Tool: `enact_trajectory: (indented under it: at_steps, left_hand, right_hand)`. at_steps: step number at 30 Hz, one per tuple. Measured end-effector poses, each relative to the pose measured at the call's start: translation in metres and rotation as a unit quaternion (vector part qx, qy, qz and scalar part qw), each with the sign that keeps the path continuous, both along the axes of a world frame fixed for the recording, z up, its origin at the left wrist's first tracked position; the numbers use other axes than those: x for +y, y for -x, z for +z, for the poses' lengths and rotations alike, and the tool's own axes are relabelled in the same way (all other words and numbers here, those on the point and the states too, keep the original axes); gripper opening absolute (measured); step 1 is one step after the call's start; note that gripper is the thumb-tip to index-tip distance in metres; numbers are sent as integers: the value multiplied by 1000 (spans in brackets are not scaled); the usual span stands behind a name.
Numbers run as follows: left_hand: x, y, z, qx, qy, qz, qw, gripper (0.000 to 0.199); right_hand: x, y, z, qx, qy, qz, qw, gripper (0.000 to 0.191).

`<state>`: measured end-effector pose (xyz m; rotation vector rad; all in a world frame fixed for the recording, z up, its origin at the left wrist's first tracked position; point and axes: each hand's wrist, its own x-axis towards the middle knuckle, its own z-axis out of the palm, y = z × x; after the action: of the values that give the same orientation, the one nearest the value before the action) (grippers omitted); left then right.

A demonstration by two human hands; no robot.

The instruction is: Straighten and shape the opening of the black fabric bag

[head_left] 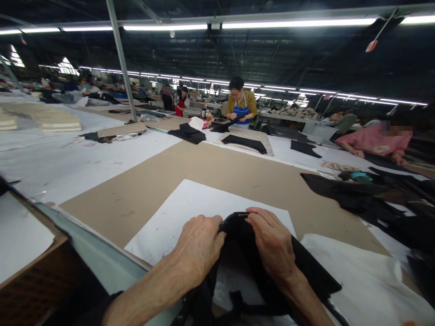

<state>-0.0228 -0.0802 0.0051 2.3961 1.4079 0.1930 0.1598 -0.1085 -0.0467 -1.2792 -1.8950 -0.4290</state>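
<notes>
A black cloth garment piece (306,262) hangs between my hands, its upper edge lifted and bent into an arch over a white paper sheet (170,213). My left hand (200,237) pinches that edge on one side, thumb against fingers. On the other side my right hand (272,240) grips the same edge, fingertips curled over it. Black straps or narrow strips of the cloth dangle below, near the table's front edge. My palms and part of the cloth are hidden behind my hands.
Brown board (210,167) covers the table under the paper. White cloth (367,271) lies to the right, with black fabric pieces (353,194) beyond. A metal post (120,59) rises at the left. Across the table stand a person in a blue apron (241,111) and another in pink (377,142).
</notes>
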Motion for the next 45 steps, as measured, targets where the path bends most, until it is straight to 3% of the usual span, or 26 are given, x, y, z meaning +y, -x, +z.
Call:
enact_trajectory:
  at_steps: [7, 14, 21, 29, 34, 37, 40, 43, 45]
  left_hand:
    - [-2, -1, 4, 32, 2, -2, 999, 18]
    - [-1, -11, 3, 68, -50, -14, 996, 24]
    - [19, -34, 1, 81, -109, -110, 985, 16]
    - [35, -32, 5, 74, -85, -127, 986, 23]
    - [34, -37, -7, 40, -138, -142, 979, 10]
    - [36, -44, -10, 34, -170, -183, 968, 11]
    - [43, -48, -7, 58, -167, -216, 960, 8]
    - [50, -46, -3, 62, -158, -206, 964, 15]
    - [53, -44, -2, 52, -149, -209, 965, 16]
  right_hand:
    - [2, 0, 2, 1, 5, -13, 1000, 17]
    - [3, 1, 2, 12, 14, -16, 1000, 17]
    - [3, 2, 1, 11, 7, -21, 1000, 16]
    - [5, 1, 0, 10, 19, -20, 1000, 16]
    - [7, 0, -1, 13, 19, -19, 1000, 15]
    - [7, 0, 0, 21, 29, -18, 999, 15]
    - [5, 0, 2, 50, 43, -12, 998, 14]
    - [-3, -2, 4, 74, 41, -25, 996, 4]
    - [-9, -5, 5, 58, 30, -48, 997, 20]
